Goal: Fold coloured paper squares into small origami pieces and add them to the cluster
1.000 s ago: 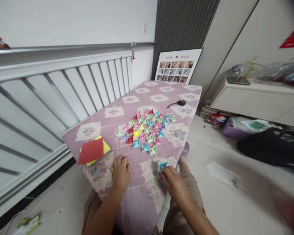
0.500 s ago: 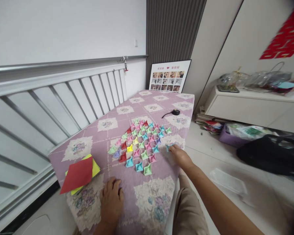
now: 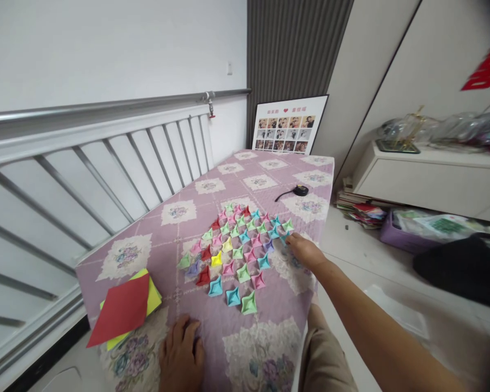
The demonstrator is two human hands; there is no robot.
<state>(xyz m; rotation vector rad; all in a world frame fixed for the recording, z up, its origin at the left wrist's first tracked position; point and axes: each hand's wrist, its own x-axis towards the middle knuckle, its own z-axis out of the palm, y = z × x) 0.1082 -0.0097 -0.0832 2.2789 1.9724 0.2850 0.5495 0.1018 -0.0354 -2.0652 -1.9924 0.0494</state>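
Rows of small folded paper pieces (image 3: 237,252) in green, pink, blue, red, yellow and purple sit on the patterned tablecloth (image 3: 206,218). At the right edge of these rows, my right hand (image 3: 304,251) is closed with its fingertips on a blue folded paper piece (image 3: 285,238), partly hidden by the fingers. My left hand (image 3: 182,351) lies on the cloth near the front with fingers out and nothing in it. To its left is a stack of square paper, a red sheet (image 3: 122,307) on top of yellow sheets (image 3: 154,296).
A black tape measure (image 3: 300,190) with a strap lies beyond the rows. A white radiator (image 3: 106,158) with a pipe runs along the left. A photo board (image 3: 289,125) leans at the far end. On the right stand a white cabinet (image 3: 428,179) and a purple bin (image 3: 396,234).
My right hand has moved the blue folded piece forward, close to the right edge of the rows. The left hand stays on the cloth. The view has shifted a little.
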